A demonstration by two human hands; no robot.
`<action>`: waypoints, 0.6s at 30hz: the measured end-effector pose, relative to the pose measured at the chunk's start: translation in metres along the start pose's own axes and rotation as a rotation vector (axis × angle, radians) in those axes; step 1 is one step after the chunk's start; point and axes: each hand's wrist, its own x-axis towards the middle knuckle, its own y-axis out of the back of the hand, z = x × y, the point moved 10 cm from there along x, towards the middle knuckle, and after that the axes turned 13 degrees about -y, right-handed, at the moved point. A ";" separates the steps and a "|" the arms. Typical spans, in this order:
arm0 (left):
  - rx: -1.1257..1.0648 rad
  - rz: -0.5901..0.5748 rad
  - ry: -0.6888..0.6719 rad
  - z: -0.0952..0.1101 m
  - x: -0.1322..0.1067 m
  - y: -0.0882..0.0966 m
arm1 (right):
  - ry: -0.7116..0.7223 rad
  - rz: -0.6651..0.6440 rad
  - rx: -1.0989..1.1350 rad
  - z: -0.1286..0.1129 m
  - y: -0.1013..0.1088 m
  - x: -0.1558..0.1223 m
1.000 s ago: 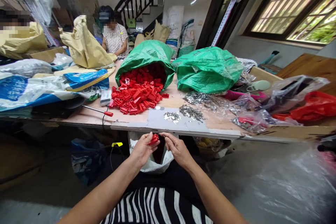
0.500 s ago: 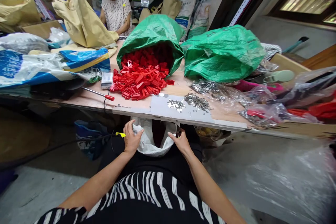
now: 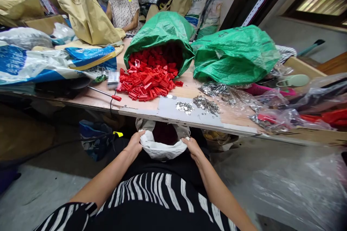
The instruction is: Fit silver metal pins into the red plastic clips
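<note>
A white woven sack (image 3: 164, 152) hangs below the table's front edge, over my lap, its mouth spread wide. My left hand (image 3: 135, 142) pinches the rim on the left side. On the right, my right hand (image 3: 192, 145) grips the opposite rim between thumb and fingers. Inside the sack it looks dark red, but I cannot make out what lies there. Above it, a heap of red plastic pieces (image 3: 151, 79) spills onto the table from a green woven sack (image 3: 162, 25).
Small metal parts (image 3: 206, 104) lie on a grey sheet (image 3: 168, 110) near the table edge. A second green sack (image 3: 235, 56) stands at right. A red-tipped metal rod (image 3: 116, 97) lies at left. Across the table sits another person (image 3: 124, 11). A blue bag (image 3: 93, 140) is below.
Both hands have moved apart and taken hold of the white sack's rim. Its mouth has opened from a narrow gap into a wide round one. The view has shifted slightly.
</note>
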 end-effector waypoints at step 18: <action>-0.002 -0.051 -0.067 0.033 0.002 -0.003 | -0.033 -0.118 0.354 -0.006 -0.008 -0.030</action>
